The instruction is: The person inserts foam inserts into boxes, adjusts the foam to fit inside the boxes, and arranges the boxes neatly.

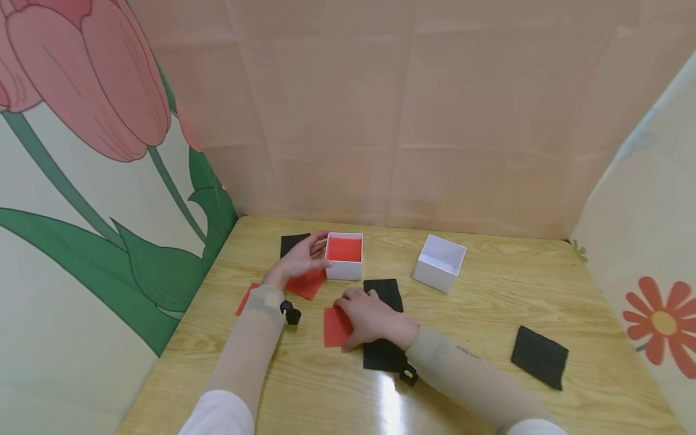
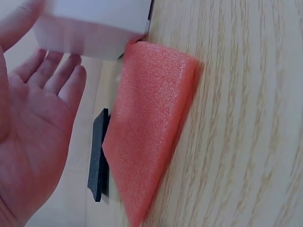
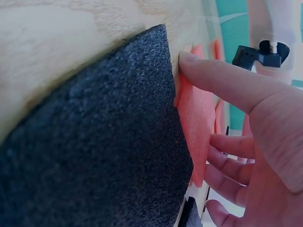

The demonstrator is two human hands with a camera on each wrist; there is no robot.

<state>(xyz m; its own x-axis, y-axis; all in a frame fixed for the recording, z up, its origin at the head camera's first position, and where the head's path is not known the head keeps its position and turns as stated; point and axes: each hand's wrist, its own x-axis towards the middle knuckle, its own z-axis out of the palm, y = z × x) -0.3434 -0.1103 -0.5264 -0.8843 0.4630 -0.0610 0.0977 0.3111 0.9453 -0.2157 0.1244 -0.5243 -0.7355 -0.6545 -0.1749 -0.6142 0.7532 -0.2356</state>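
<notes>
My left hand (image 1: pixel 300 258) is at the left side of a white open box (image 1: pixel 344 270), its thumb by the front wall and its fairly straight fingers by the far left corner. Inside the box lies a red foam sheet (image 1: pixel 345 249). My right hand (image 1: pixel 372 315) spans another red foam sheet (image 1: pixel 336 329), thumb at the near edge and curved fingers at the far one. In the right wrist view, that sheet (image 3: pixel 196 113) shows between thumb and fingers. Black foam sheets (image 1: pixel 383 356) lie under and beside the right hand.
A second white box (image 1: pixel 437 275) stands at the back right. One black sheet (image 1: pixel 539 356) lies at the right, another (image 1: pixel 293 243) behind the left hand. Red sheets (image 2: pixel 151 104) lie near the left hand and wrist. A fabric wall (image 1: pixel 402 151) borders the table's back.
</notes>
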